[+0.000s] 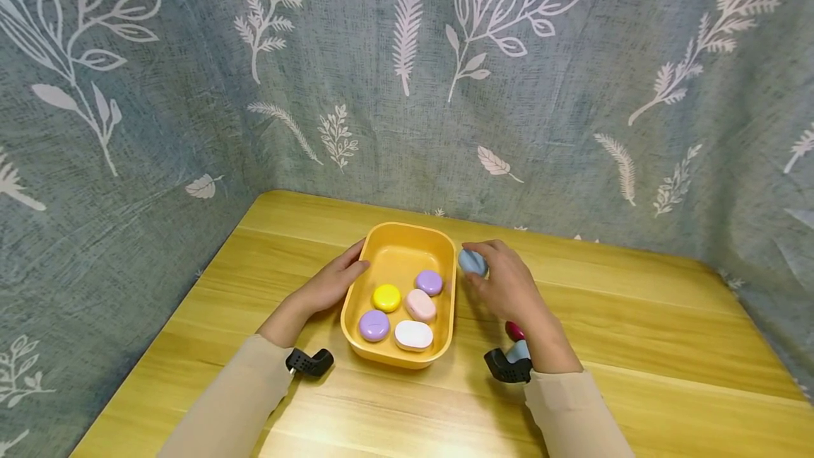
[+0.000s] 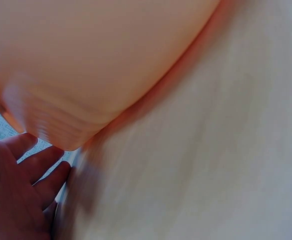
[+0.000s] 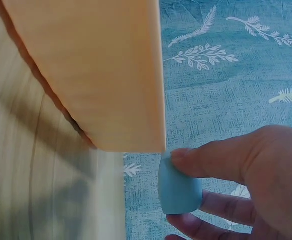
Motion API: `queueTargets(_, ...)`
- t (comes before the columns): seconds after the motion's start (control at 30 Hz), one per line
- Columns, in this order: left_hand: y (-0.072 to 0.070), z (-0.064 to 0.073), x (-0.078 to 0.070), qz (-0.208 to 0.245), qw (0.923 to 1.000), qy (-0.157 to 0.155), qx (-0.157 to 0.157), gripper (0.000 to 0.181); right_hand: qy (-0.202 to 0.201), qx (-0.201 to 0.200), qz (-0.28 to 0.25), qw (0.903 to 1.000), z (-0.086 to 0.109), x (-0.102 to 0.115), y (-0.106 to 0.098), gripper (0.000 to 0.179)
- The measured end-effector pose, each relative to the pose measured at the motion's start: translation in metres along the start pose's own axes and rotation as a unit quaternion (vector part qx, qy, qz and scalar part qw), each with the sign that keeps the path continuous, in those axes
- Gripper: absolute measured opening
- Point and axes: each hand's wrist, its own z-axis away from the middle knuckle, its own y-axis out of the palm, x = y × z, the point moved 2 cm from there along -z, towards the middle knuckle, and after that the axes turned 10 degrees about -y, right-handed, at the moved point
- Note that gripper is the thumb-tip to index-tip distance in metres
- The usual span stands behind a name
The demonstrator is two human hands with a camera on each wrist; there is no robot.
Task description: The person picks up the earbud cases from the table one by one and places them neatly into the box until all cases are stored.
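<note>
A yellow-orange plastic tub (image 1: 400,232) with rounded corners stands on the table. My left hand (image 1: 331,281) grips its left side, thumb over the rim and fingers along the outside wall; those fingers (image 2: 43,162) show beside the tub's wall in the left wrist view. Just outside the right rim, my right hand (image 1: 505,278) pinches a smooth, light blue rounded piece (image 3: 179,187) between thumb and fingers. Inside the tub lie a yellow round piece (image 1: 386,298), two purple ones (image 1: 374,326), a pale pink oval (image 1: 421,305) and a white oblong piece (image 1: 413,336).
Partly hidden under my right wrist, a dark red piece (image 1: 514,331) and another light blue piece (image 1: 518,351) lie on the wooden table (image 1: 636,331). A grey-blue leaf-patterned cloth (image 1: 381,140) hangs behind the table and along its left side.
</note>
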Motion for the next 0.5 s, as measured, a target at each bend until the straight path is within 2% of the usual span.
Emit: queueTargets(0.5,0.0001,0.0006,0.0,0.005,1.0,-0.008,0.002,0.06,-0.012,-0.003,-0.008,0.9999,-0.0022,0.009,-0.0034,0.051)
